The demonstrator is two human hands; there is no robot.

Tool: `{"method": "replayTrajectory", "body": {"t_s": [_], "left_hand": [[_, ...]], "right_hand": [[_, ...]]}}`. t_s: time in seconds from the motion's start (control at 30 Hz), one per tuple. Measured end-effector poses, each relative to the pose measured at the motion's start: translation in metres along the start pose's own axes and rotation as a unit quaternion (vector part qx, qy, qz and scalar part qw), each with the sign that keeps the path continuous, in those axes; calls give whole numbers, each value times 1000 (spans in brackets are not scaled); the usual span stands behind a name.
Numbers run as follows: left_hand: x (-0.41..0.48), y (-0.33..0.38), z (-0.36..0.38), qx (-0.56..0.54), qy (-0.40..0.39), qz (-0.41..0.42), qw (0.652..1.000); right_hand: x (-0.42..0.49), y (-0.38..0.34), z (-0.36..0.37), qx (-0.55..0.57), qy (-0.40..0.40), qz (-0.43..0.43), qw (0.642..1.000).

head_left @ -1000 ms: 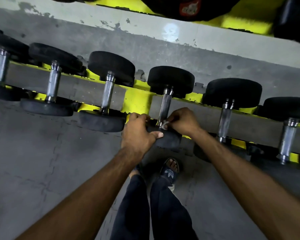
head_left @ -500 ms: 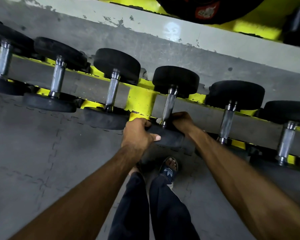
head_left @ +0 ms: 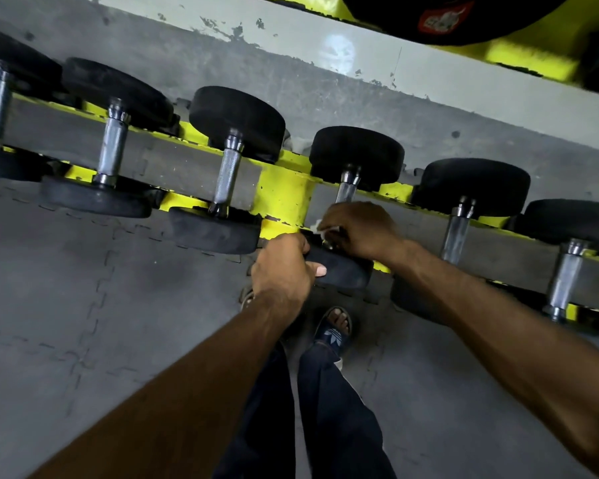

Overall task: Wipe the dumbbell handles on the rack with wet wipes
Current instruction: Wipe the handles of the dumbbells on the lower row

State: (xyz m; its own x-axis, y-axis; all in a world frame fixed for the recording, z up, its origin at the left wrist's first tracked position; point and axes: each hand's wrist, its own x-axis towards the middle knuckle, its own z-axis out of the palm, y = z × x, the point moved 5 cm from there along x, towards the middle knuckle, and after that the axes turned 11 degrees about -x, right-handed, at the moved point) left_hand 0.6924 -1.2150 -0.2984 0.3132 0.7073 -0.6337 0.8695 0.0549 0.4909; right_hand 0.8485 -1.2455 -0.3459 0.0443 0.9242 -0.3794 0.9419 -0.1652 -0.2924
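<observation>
Several black dumbbells with chrome handles lie across a yellow rack [head_left: 284, 198]. My left hand [head_left: 282, 271] grips the near black head [head_left: 343, 267] of the middle dumbbell. My right hand [head_left: 360, 228] is wrapped round the lower part of that dumbbell's chrome handle [head_left: 346, 190] with a white wet wipe [head_left: 320, 226] bunched under the fingers; only a scrap of the wipe shows. The upper end of the handle sticks out above my right hand.
Neighbouring dumbbells sit close on both sides, one handle [head_left: 227, 176] to the left and one handle [head_left: 459, 233] to the right. Grey foam floor mats [head_left: 83, 323] lie below. My sandalled foot [head_left: 336, 328] stands under the rack edge. A higher yellow shelf [head_left: 519, 57] holds dark weights.
My right hand has slid up the handle from its lower end with the wipe. My left hand keeps its grip on the near head. The view has shifted slightly.
</observation>
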Motion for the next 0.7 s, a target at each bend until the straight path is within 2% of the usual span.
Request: {"method": "replayTrajectory", "body": {"t_s": [0.1,0.23,0.4,0.5,0.6,0.7], "left_hand": [[-2,5,0,24,-11,17,1000],[-3,10,-2,44,-24,31,998],[-4,11,-3,57,-31,44,997],[-3,12,-3,61,-35,47,996],[-1,11,-5,57,-40,45,997],[-1,11,-5,58,-40,45,996]], "right_hand": [[19,1,-2,-62,-45,9,997],[27,-21,-3,-163,-154,-95,970],[50,-33,-11,-201,-184,-84,959],[45,-42,-8,-159,-229,-112,954],[39,-29,-12,-136,-198,-131,962],[37,-2,-23,-72,-100,-68,990]]}}
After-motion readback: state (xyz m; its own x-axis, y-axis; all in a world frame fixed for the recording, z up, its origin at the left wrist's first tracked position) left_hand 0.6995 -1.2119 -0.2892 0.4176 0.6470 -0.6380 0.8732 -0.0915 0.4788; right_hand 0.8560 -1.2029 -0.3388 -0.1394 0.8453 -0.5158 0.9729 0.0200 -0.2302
